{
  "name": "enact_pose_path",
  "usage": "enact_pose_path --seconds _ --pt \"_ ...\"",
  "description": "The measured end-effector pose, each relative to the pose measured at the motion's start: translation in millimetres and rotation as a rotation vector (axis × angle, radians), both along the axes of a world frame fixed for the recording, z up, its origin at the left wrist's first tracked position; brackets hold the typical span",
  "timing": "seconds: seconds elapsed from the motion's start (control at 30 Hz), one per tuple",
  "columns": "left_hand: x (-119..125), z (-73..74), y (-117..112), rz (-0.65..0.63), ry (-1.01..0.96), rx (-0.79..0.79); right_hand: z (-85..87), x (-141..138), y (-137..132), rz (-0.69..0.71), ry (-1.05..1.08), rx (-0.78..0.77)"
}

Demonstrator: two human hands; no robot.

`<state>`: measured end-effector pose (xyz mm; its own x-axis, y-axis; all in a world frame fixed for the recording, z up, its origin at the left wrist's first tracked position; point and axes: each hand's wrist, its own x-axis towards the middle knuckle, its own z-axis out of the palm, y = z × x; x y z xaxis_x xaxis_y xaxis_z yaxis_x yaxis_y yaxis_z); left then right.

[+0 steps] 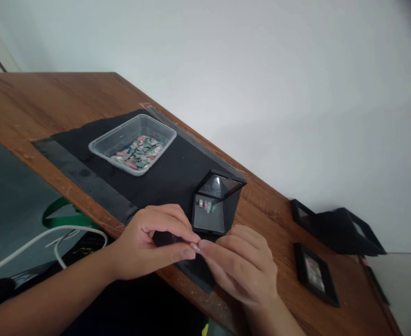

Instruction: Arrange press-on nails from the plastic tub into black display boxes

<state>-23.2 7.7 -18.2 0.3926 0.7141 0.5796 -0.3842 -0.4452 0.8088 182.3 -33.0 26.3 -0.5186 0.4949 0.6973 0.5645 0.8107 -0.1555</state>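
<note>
My left hand (pixel 156 240) and my right hand (pixel 244 266) meet at the fingertips over the near edge of the mat. Pinched between them is a small, shiny, pale false nail (pixel 195 248), partly hidden by the fingers. Just beyond the hands stands a black box (pixel 209 221) with its windowed lid raised. Several decorated false nails (pixel 207 206) lie in a row on its grey inside. Farther left, a clear plastic tub (pixel 102 145) holds many loose pink, green and white false nails (pixel 140 151).
A black mat (pixel 177 172) covers part of the wooden table (pixel 68 102). At the right are a framed black box (pixel 314 273) and other black boxes (pixel 342 228). A white cable (pixel 33 245) and a green strap (pixel 63 219) are below the table's near edge.
</note>
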Motion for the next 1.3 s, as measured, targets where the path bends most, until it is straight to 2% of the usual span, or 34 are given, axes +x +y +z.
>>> enact_pose_path --seconds 0.2,0.47,0.7,0.87,1.1,1.3 --pt "-0.9 -0.1 -0.8 0.000 0.026 -0.013 1.6 -0.7 -1.5 0.011 -0.025 0.053" --pt "-0.8 2.1 0.5 0.010 0.055 0.012 6.5 -2.8 -0.3 0.025 -0.049 0.047" --pt "-1.6 5.9 -1.8 0.060 0.095 0.033 3.8 -2.9 -0.4 0.026 -0.055 0.051" --pt "-0.5 3.8 -1.9 0.066 0.097 0.047 2.6 -4.0 -1.5 0.000 -0.057 0.053" --pt "1.9 -0.1 -3.1 0.143 0.120 0.053 -0.1 -2.1 -1.8 -0.003 -0.063 0.025" --pt "3.1 0.4 -3.3 0.175 0.072 0.070 -0.1 -3.6 0.3 -0.039 -0.045 0.033"
